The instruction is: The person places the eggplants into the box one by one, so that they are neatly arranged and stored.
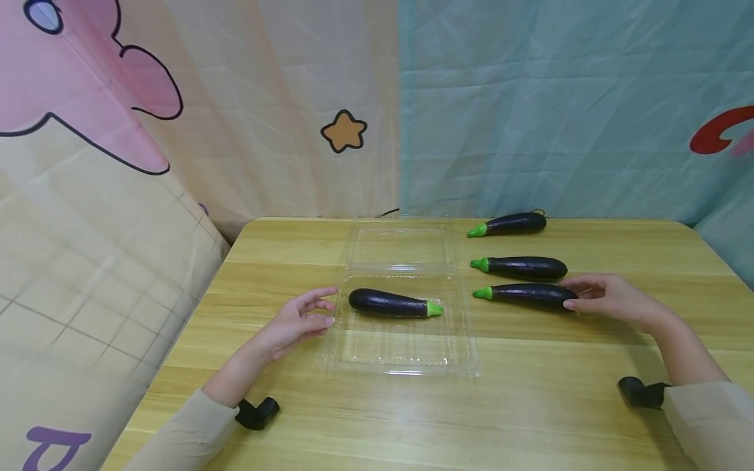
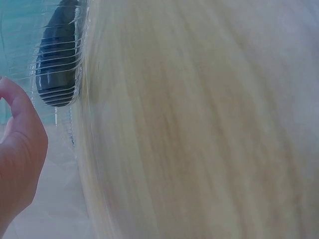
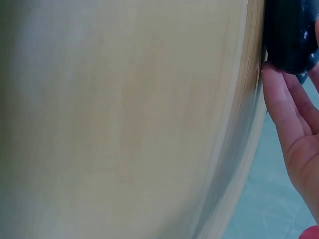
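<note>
An open clear plastic box (image 1: 400, 360) lies on the table, its lid laid back, with one dark eggplant (image 1: 389, 305) inside, green stem to the right. My left hand (image 1: 291, 325) is at the box's left wall, fingers loosely bent around its edge; the left wrist view shows the hand (image 2: 22, 144) beside the box. On the right, my right hand (image 1: 618, 302) pinches the blunt end of the nearest eggplant (image 1: 530, 296) between thumb and fingers. In the right wrist view the hand (image 3: 299, 129) is at that eggplant's end (image 3: 291, 40).
Two more eggplants, a middle one (image 1: 527, 267) and a far one (image 1: 515, 224), lie behind the pinched one, stems to the left. The wooden table (image 1: 365, 425) ends at a patterned curtain (image 1: 501, 118). Black wrist pieces (image 1: 257, 413) stick out near both sleeves.
</note>
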